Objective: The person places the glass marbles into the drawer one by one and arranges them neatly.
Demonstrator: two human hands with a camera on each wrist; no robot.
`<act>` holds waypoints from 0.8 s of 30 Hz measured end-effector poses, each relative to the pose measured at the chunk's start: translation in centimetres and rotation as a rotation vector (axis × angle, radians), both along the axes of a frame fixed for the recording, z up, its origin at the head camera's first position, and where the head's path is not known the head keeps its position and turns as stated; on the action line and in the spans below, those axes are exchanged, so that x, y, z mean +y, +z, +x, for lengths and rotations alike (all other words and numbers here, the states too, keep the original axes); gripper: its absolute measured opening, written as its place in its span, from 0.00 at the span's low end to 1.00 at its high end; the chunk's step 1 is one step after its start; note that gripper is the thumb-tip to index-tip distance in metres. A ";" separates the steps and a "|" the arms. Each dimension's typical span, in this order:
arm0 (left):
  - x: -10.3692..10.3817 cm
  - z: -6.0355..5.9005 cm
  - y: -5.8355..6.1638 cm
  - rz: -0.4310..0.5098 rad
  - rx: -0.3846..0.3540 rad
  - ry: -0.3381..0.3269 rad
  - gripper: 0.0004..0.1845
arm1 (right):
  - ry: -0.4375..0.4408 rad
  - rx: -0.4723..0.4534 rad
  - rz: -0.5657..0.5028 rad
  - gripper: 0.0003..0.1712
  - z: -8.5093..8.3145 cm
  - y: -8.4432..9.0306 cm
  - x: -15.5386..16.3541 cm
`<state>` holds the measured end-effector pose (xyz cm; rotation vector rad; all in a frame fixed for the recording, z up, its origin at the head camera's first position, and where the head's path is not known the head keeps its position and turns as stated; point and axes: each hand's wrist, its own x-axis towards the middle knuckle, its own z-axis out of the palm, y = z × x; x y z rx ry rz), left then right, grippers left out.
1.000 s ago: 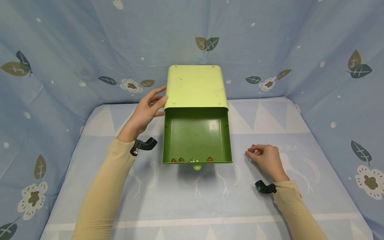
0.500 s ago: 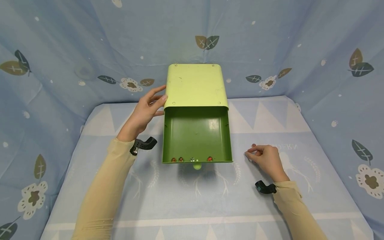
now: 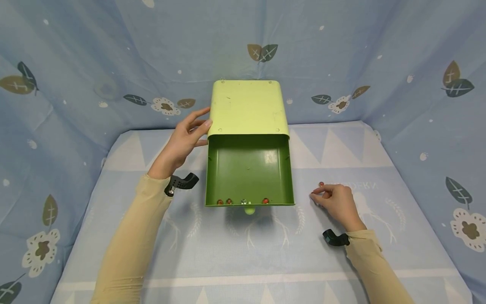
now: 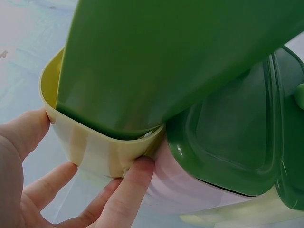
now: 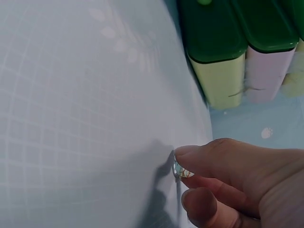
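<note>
My left hand [image 3: 182, 141] rests spread fingers against the left side of a light-yellow drawer casing [image 3: 247, 107]. From this casing a dark-green drawer [image 3: 248, 169] is pulled out, with a round light-green knob [image 3: 249, 210]. Several small glass marbles lie along the drawer's front edge, among them a red one [image 3: 265, 201] and a clear one [image 3: 244, 202]. Low over the table to the right, my right hand [image 3: 336, 202] pinches a small clear marble [image 5: 181, 171] between thumb and finger. Another red marble [image 3: 321, 184] lies just beyond those fingers.
The left wrist view shows a pink casing [image 4: 166, 180] below the yellow one, with its green drawer [image 4: 228, 133] pushed in. A patterned cloth covers the table [image 3: 243, 257]. Blue curtains [image 3: 163, 50] stand close behind and on both sides.
The red marble beyond my right fingers shows more fully now, as those fingers have shifted very slightly toward me. My left hand and the drawer stay in place; the head view has tilted a little.
</note>
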<state>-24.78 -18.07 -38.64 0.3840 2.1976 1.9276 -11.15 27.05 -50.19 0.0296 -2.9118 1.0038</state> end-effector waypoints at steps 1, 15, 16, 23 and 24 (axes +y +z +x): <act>0.0 0.0 0.0 0.000 0.001 -0.001 0.34 | 0.000 -0.001 0.001 0.09 0.0 0.0 0.0; 0.1 -0.1 0.1 0.001 -0.001 0.004 0.34 | 0.005 0.002 0.013 0.09 0.0 0.1 -0.1; 0.1 -0.1 0.1 0.000 -0.001 0.004 0.34 | 0.004 0.001 0.015 0.09 0.0 0.1 -0.1; 0.1 0.0 0.1 0.000 0.000 0.000 0.34 | 0.010 -0.004 0.027 0.09 0.1 0.4 -0.3; 0.0 0.0 0.1 0.001 0.001 0.001 0.34 | 0.012 -0.002 0.028 0.09 0.1 0.4 -0.3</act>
